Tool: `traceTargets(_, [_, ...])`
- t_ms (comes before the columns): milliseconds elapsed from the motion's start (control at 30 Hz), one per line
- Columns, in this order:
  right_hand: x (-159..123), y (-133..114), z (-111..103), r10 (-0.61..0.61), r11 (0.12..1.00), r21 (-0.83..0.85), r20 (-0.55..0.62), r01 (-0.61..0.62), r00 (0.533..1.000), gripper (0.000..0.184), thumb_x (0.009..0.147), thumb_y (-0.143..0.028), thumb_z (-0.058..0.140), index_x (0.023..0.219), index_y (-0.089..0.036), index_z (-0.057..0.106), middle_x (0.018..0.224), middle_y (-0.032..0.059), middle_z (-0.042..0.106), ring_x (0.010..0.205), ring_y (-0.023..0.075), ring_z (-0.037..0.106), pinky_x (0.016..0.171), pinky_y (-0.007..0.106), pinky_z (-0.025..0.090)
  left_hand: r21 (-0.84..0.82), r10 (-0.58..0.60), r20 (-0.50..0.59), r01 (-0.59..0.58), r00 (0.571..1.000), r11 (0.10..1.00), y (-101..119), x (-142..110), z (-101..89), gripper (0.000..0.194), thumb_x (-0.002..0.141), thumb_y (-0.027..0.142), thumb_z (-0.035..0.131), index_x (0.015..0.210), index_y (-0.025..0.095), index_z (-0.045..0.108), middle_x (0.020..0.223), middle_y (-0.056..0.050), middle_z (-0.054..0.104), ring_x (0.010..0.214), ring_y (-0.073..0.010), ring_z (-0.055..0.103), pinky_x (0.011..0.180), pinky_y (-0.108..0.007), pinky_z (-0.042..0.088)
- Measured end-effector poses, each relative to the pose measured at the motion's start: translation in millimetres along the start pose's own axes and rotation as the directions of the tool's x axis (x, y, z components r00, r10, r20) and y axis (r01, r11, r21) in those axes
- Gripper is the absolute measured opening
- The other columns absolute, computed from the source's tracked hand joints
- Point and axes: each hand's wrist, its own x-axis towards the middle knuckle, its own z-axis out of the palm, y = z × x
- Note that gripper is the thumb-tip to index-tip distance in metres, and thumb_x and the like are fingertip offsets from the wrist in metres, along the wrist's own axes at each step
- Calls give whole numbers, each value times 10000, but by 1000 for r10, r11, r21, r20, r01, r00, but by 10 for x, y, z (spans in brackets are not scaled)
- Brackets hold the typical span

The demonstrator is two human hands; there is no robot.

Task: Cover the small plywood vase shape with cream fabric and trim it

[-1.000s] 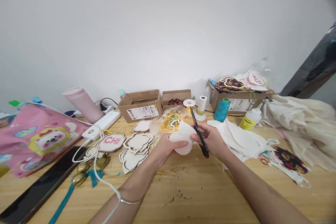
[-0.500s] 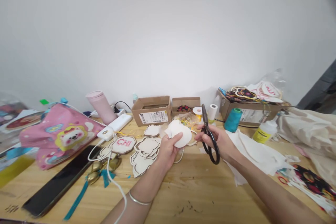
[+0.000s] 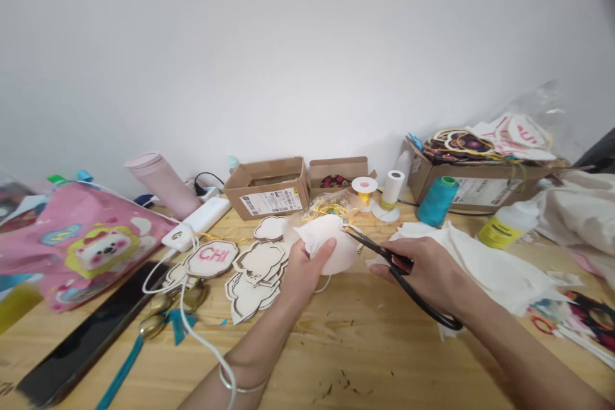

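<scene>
Near the centre of the frame, the left hand pinches a rounded piece of white cloth, its thumb lying flat on the near face. Just to the right, the right hand is curled around a pair of black scissors, whose tips meet the cloth's upper right edge (whether the blades are biting into it, I cannot tell).

Left of the cloth lies a loose pile of pale cut-outs, with a patch lettered "CHI" beside it. Right of centre stands a teal thread spool; farther right, a glue bottle leans over. An open cardboard box sits above the pile, toward the wall.
</scene>
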Motion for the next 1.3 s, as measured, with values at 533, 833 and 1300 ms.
traceTargets(533, [-17,-9,1,51,997,-59,32,-49,998,262,716,-368,525,519,-195,535,453,-22,489,420,100,397,430,211,248,49,3,24,-5,1000,999,-28,3,-9,358,684,325,628,984,130,620,940,-87,672,852,-223,612,712,-285,484])
traceTargets(833, [-21,2,82,9,997,-73,-5,-10,1000,323,753,-418,487,522,-192,509,457,-17,510,430,103,419,438,207,253,27,-17,34,16,999,1000,-36,-7,-12,354,675,329,638,982,152,623,957,-73,670,848,-215,612,714,-277,480])
traceTargets(1300, [-17,67,116,-27,979,-205,-35,19,999,299,767,-405,474,572,-192,551,490,3,555,440,113,466,454,219,257,-12,-70,46,71,996,997,-31,-19,17,414,657,344,650,1023,156,608,971,-76,665,851,-215,611,719,-287,485])
